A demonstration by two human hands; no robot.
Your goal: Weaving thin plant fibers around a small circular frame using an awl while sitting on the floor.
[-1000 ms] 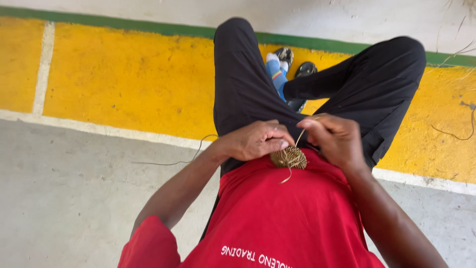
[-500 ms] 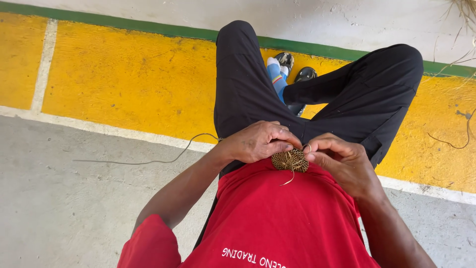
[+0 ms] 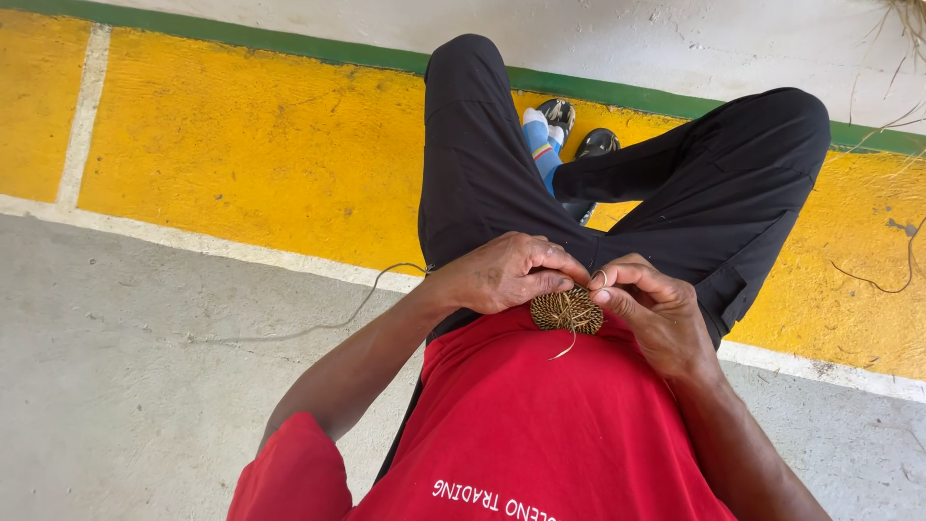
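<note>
While both hands pinch it, the woven disc apparently sits between them.

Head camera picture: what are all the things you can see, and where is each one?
woven disc: one, brown straw colour, small and round, held between both hands over the lap
loose strand: one, thin and pale, trailing from the left hand across the grey floor
dry fibres: a few, tan, at the right edge by the wall
floor: grey concrete near, then a yellow band with white lines and a green stripe
shoes: two, black, past the knees
socks: blue striped, between the legs
trousers: one pair, black, legs bent
shirt: one, red, bottom centre
left hand: grip pinching the disc's left edge
right hand: fingers on the disc's right edge
</note>
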